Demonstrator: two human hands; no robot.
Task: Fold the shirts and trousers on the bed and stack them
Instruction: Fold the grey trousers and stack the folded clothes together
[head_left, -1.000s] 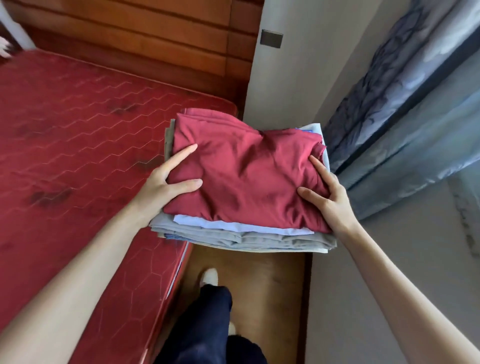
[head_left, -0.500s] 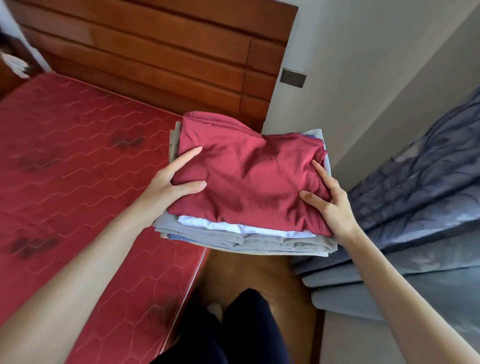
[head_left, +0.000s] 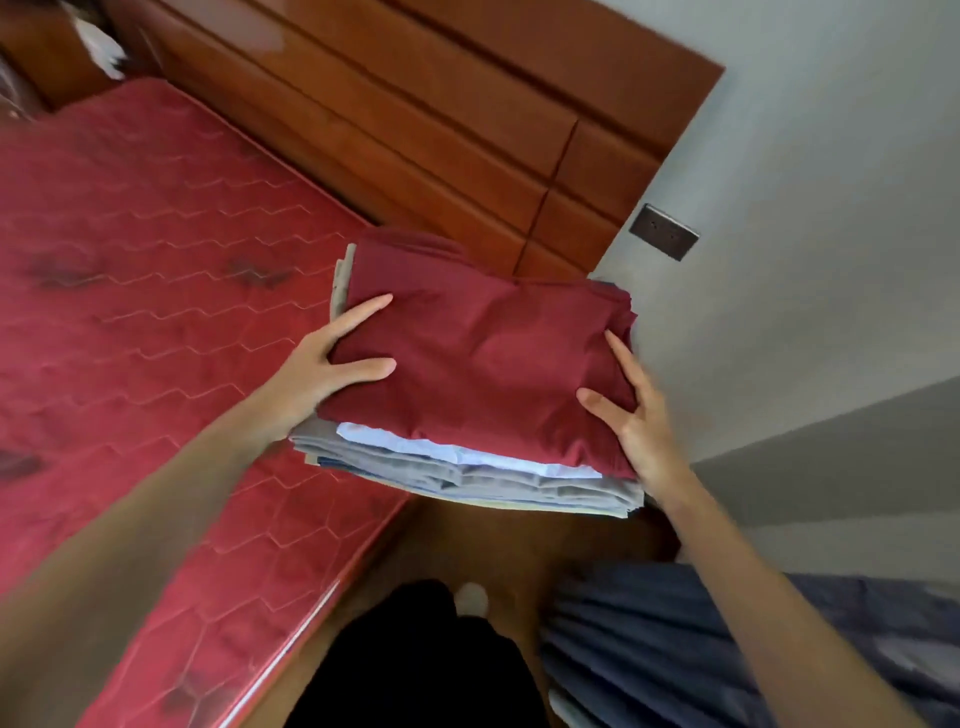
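Stack (head_left: 467, 415) of folded clothes sits between my hands, partly past the bed (head_left: 156, 312) edge — left hand (head_left: 317, 374) and right hand (head_left: 639, 426) clasp its sides. Uneven squeeze could slide the red top layer off, I reckon.

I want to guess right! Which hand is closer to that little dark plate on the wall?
Right. The right hand holds the clothes stack's edge on the side toward the wall plate. The left hand grips the stack's opposite edge, over the red mattress, farther away.
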